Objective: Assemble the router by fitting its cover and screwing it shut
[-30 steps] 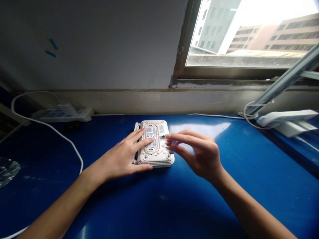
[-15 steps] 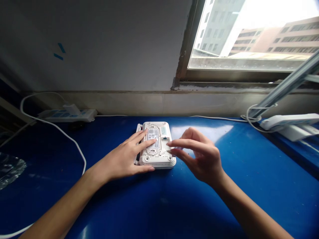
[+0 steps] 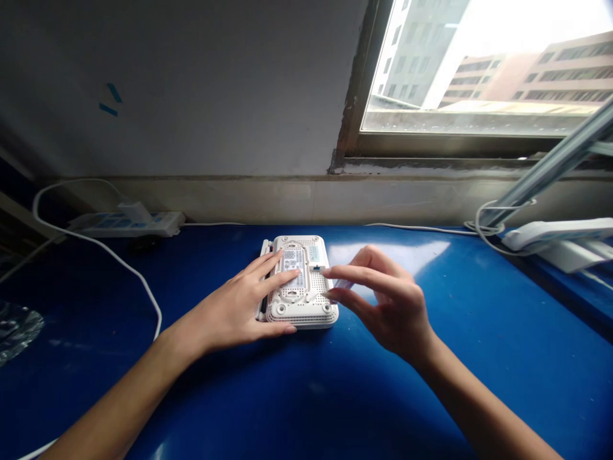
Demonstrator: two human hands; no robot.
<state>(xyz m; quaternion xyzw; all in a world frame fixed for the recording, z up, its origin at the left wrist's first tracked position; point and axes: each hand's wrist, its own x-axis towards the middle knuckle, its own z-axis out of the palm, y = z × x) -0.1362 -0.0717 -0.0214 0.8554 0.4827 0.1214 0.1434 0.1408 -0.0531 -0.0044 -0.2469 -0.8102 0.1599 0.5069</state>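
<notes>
A white perforated device (image 3: pixel 311 308) with printed labels and round feet at its corners lies flat on the blue table (image 3: pixel 306 396). My left hand (image 3: pixel 246 294) rests on its left part, fingers spread over the label and thumb along the near edge. At the device's right edge is my right hand (image 3: pixel 330 283), its thumb and index finger a little apart at the tips. Something pale and see-through shows between those fingers; what it is stays unclear. A small dark slot shows on the device just beyond the right fingertips.
White power strips lie at the back left (image 3: pixel 167 223) and right (image 3: pixel 550 234). A white cable (image 3: pixel 129 267) loops down the left side. Clear crinkled plastic (image 3: pixel 19 329) sits at the far left. A metal bar (image 3: pixel 541 169) slants at the right, by the window.
My right hand has shifted very slightly at the device's edge. My left hand stays on the device. The view has moved a little.
</notes>
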